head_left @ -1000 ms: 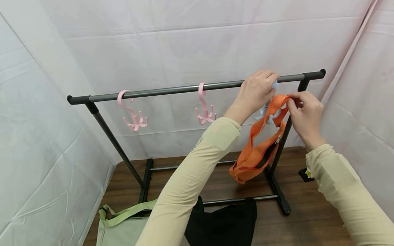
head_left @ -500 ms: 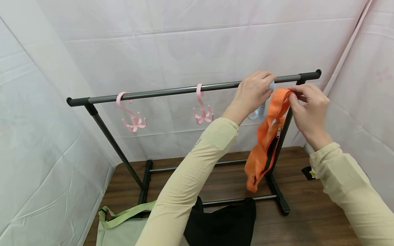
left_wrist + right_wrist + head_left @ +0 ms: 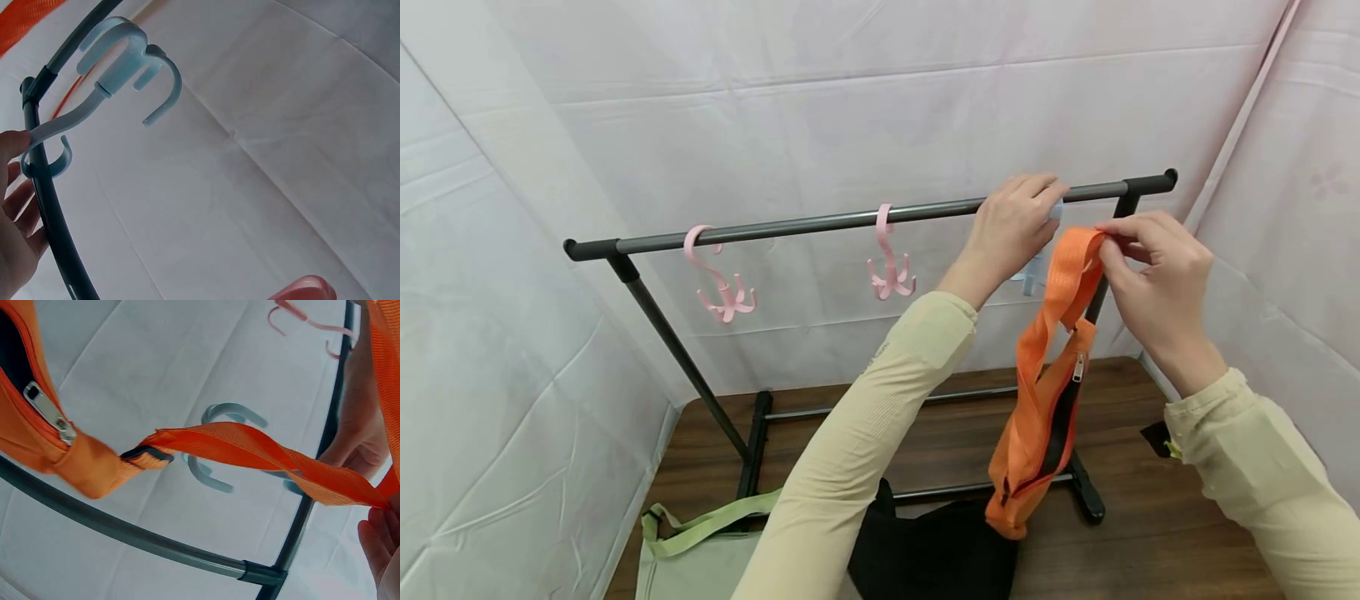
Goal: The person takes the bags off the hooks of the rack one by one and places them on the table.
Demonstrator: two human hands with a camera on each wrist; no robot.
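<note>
My right hand (image 3: 1161, 279) pinches the strap (image 3: 1067, 267) of an orange bag (image 3: 1037, 450) between thumb and fingers. The bag hangs below it, its dark zip opening partly apart, and its lower end overlaps a black cloth bag (image 3: 936, 550). At the rail, my left hand (image 3: 1011, 229) holds a light-blue claw hook (image 3: 122, 69) by its upper stem, with the thumb on the stem and fingers behind the rail. In the right wrist view the strap crosses in front of the blue hook (image 3: 215, 481); its loop looks apart from the prongs.
A dark metal rack carries the rail (image 3: 820, 223). Two pink claw hooks hang farther left, one in the middle (image 3: 891, 279) and one near the left end (image 3: 726, 304). A pale-green bag (image 3: 700, 567) lies at the front left. White fabric walls (image 3: 760, 125) enclose the rack.
The right hand has shifted slightly to the right. The orange bag has swung from a leftward slant and now hangs straighter and lower. The left hand has stayed at the blue hook.
</note>
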